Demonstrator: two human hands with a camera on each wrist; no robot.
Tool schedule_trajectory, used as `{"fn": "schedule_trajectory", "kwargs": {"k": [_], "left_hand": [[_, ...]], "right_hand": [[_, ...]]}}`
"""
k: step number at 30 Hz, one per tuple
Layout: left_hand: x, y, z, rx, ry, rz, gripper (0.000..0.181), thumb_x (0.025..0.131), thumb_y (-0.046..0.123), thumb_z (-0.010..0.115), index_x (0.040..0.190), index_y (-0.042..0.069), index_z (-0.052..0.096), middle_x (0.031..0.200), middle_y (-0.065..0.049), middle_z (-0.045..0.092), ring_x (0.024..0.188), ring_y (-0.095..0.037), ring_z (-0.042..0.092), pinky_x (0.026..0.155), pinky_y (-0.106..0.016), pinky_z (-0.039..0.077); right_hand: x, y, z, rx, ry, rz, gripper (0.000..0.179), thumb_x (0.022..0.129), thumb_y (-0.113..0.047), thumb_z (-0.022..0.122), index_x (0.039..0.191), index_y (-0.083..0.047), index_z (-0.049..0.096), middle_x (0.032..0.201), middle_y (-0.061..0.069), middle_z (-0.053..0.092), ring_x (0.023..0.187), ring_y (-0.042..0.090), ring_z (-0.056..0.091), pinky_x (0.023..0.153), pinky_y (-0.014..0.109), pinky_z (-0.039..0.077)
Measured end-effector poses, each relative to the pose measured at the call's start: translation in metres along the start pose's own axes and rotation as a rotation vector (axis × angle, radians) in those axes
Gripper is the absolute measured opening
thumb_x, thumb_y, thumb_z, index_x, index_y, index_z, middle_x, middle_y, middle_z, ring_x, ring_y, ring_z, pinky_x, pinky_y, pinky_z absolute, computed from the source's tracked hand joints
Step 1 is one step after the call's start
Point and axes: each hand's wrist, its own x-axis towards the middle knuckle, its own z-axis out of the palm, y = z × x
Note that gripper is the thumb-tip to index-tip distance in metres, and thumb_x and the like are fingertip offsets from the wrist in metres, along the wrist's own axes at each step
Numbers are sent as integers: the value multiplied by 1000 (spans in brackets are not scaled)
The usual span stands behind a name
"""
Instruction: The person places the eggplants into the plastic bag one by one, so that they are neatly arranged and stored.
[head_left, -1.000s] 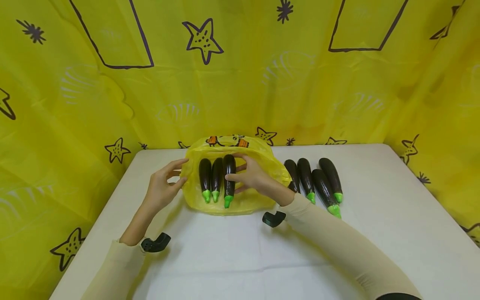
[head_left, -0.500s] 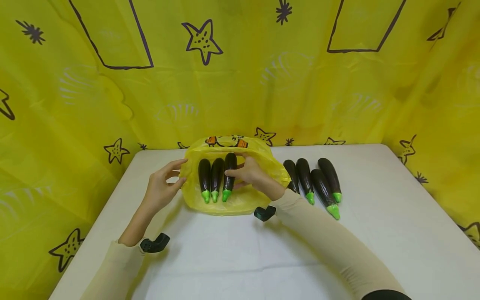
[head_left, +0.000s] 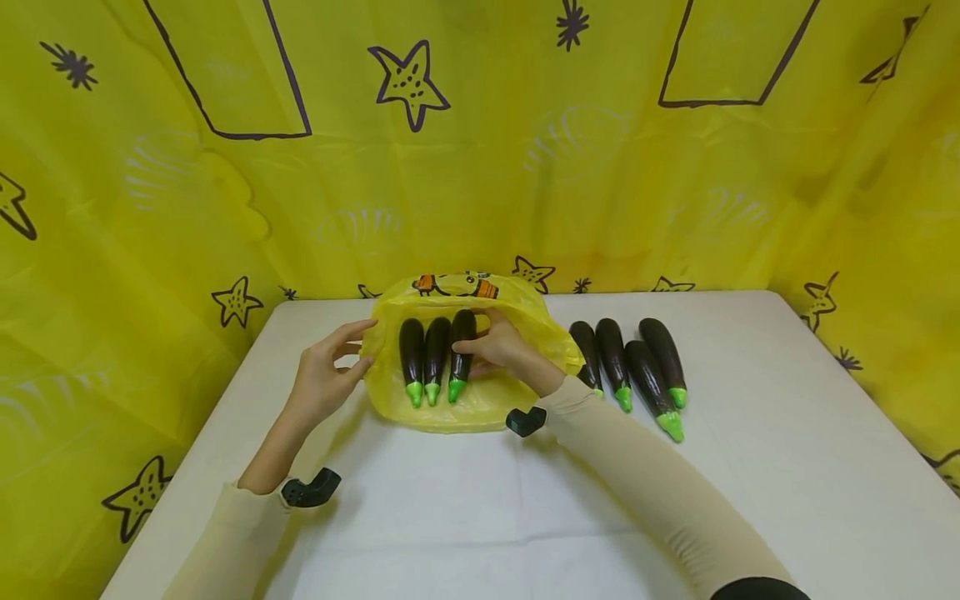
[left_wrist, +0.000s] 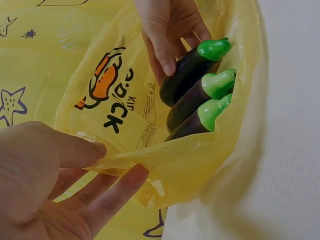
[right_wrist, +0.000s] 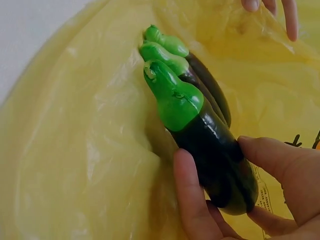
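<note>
Three dark eggplants with green stems lie side by side inside a yellow plastic bag [head_left: 517,408]. My right hand [head_left: 501,343] reaches into the bag and holds the rightmost eggplant [head_left: 461,358], thumb on one side and fingers on the other, as the right wrist view shows. Beside it lie the middle eggplant [head_left: 437,354] and the left eggplant [head_left: 412,357]. At the bag's left edge, my left hand [head_left: 322,375] pinches the rim between thumb and fingers; in the left wrist view the bag's printed inner side [left_wrist: 107,85] shows.
Several more eggplants [head_left: 652,383] lie on the white table [head_left: 465,517] right of the bag, one partly hidden behind the bag's edge. A yellow curtain [head_left: 480,183] with starfish drawings hangs behind the table and along both sides.
The right hand has brought the rightmost eggplant slightly in beside the other two, its stem end now level with theirs. The left hand stays on the bag's edge.
</note>
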Motion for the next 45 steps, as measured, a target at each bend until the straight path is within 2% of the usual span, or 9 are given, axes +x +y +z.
{"fn": "schedule_trajectory", "kwargs": {"k": [3,7,12,20,28,39,45], "left_hand": [[-1,0,0,6,0,1,55,87,-13,74,138,5,63,136,-18,65,106,-41,69,77,-52,63],[-1,0,0,2,1,2,55,87,-13,74,138,5,63,135,-19,65,106,-41,70,79,-54,62],[-1,0,0,-9,-5,-14,55,88,-13,73,138,5,63,134,-20,65,107,-41,69,80,-55,62],[-1,-1,0,-3,-7,-22,55,88,-12,73,139,5,63,135,-19,65,108,-40,69,81,-53,62],[-2,1,-1,4,-13,-41,54,89,-11,73,139,6,63,135,-17,65,108,-38,69,78,-48,63],[-1,2,-1,0,-13,-38,54,88,-11,73,139,6,63,135,-17,65,108,-38,69,79,-48,63],[-1,2,-1,5,-16,-47,54,89,-11,73,139,6,63,135,-17,65,108,-38,69,78,-49,63]], "right_hand": [[0,3,-1,-28,-20,-1,86,89,-10,82,159,-22,33,103,19,63,72,31,68,65,41,65],[0,4,0,-58,-44,-18,85,89,-9,81,158,-22,34,116,22,59,78,31,70,63,40,64],[1,6,1,-95,-53,-42,81,89,-9,81,156,-21,37,125,24,55,75,31,68,61,40,64],[3,8,0,-134,-53,-56,79,90,-11,81,156,-22,39,124,23,56,63,25,64,61,37,64],[3,7,1,-142,-60,-54,80,90,-12,81,157,-21,38,125,23,56,64,24,64,61,37,64],[2,4,4,-186,-22,-41,80,89,-14,83,156,-21,40,117,21,58,65,25,63,59,38,63],[2,4,5,-191,-26,-41,81,89,-16,82,157,-22,38,118,21,57,63,23,60,60,38,64]]}}
